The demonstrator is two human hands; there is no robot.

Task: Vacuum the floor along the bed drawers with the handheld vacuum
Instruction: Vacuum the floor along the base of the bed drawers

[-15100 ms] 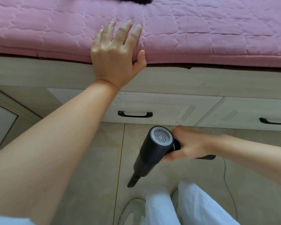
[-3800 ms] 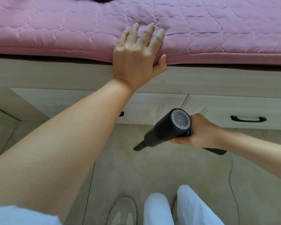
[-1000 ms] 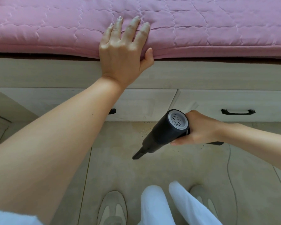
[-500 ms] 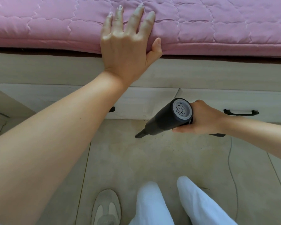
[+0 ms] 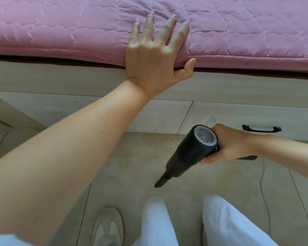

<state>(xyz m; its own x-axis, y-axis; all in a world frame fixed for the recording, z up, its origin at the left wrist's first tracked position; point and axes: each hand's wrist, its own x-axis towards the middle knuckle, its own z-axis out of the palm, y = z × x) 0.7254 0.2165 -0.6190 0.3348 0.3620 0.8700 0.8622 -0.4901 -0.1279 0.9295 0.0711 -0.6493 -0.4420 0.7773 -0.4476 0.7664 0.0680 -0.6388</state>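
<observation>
My right hand (image 5: 233, 145) grips the handle of a black handheld vacuum (image 5: 188, 153). Its grey vented rear cap faces me and its narrow nozzle points down-left toward the beige tiled floor (image 5: 132, 166), with the tip just in front of my knees. Dark crumbs (image 5: 160, 142) are scattered on the floor below the pale wooden bed drawers (image 5: 167, 118). My left hand (image 5: 155, 55) lies flat with spread fingers on the edge of the pink quilted mattress (image 5: 60, 32). My thumb hooks under that edge.
A black drawer handle (image 5: 260, 129) shows on the right drawer. A thin cord (image 5: 261, 183) trails over the floor at the right. My white trouser legs (image 5: 226, 222) and a grey shoe (image 5: 107, 226) fill the bottom of the view. A cabinet corner (image 5: 0, 110) stands at the left.
The vacuum has swung from pointing at the drawer base back toward me, so its nozzle now points down near my knees. My left hand stays on the mattress edge, fingers spread wider.
</observation>
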